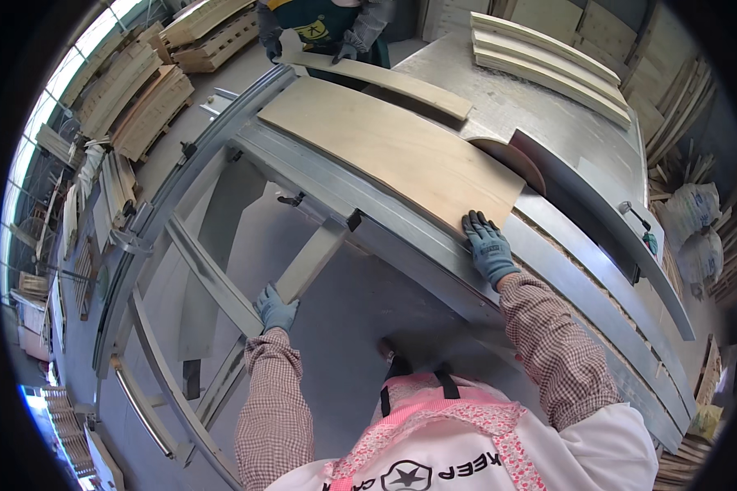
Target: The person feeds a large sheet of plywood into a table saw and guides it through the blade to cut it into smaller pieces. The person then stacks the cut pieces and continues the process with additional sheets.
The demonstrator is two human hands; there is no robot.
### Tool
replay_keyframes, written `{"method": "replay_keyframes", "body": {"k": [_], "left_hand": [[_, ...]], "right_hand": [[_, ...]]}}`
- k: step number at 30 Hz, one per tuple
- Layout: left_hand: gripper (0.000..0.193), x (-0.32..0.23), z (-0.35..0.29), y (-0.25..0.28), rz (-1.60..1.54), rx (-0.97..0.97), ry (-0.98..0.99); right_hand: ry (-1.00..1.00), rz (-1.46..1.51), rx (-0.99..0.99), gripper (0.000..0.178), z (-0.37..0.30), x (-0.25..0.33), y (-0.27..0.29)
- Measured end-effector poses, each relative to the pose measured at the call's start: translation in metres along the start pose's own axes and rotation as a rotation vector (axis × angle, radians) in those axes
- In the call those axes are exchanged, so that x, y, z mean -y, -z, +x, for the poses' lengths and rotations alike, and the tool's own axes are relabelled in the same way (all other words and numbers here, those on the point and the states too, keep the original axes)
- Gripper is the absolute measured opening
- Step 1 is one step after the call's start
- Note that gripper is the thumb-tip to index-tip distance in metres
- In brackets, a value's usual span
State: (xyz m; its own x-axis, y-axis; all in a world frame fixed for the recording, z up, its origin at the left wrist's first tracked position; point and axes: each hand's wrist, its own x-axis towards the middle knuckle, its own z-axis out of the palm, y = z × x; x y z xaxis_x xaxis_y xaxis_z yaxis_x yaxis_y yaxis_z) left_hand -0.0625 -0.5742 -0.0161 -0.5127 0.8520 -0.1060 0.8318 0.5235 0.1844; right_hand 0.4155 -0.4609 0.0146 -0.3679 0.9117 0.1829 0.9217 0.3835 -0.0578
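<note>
A long plywood panel (pixel 393 135) lies flat on the metal table of a sliding table saw (pixel 368 200). My right hand (pixel 490 248), in a blue-grey work glove with dark fingertips, rests on the panel's near right corner, fingers stretched out. Lower and to the left, my gloved left hand (pixel 276 311) is closed over the end of a pale metal bar (pixel 315 258) of the saw's side frame. Just past the panel's right end stands a brown rounded disc (pixel 516 164) that looks like the saw blade. Its lower part is hidden.
Across the table a co-worker's gloved hands (pixel 345 52) hold a narrow wood strip (pixel 385 82). Several boards (pixel 549 69) are stacked at the far right. A long curved guard (pixel 606 221) runs beside the blade. Wood pallets (pixel 151 102) stand at the left.
</note>
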Motion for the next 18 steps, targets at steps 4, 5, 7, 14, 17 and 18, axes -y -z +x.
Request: {"method": "replay_keyframes", "body": {"k": [4,5,7,14,17,18], "left_hand": [[0.092,0.003,0.003,-0.006,0.007,-0.021,-0.022],[0.092,0.005,0.003,-0.003,0.008,-0.022,-0.014],[0.092,0.005,0.0,-0.003,0.002,-0.009,0.001],[0.088,-0.011,-0.006,0.013,-0.042,0.021,0.036],[0.087,-0.002,-0.004,0.006,-0.035,0.005,0.08],[0.086,-0.001,-0.002,0.005,-0.049,0.006,0.088]], "right_hand": [[0.044,0.017,-0.034,0.054,-0.04,-0.005,0.012],[0.058,0.011,-0.044,0.055,-0.053,-0.008,0.011],[0.073,0.023,-0.031,0.058,-0.079,-0.009,0.019],[0.064,0.025,0.062,0.053,-0.151,-0.032,0.038],[0.058,0.086,0.051,0.053,-0.147,-0.027,0.043],[0.077,0.116,-0.014,0.051,-0.148,-0.03,0.035]]}}
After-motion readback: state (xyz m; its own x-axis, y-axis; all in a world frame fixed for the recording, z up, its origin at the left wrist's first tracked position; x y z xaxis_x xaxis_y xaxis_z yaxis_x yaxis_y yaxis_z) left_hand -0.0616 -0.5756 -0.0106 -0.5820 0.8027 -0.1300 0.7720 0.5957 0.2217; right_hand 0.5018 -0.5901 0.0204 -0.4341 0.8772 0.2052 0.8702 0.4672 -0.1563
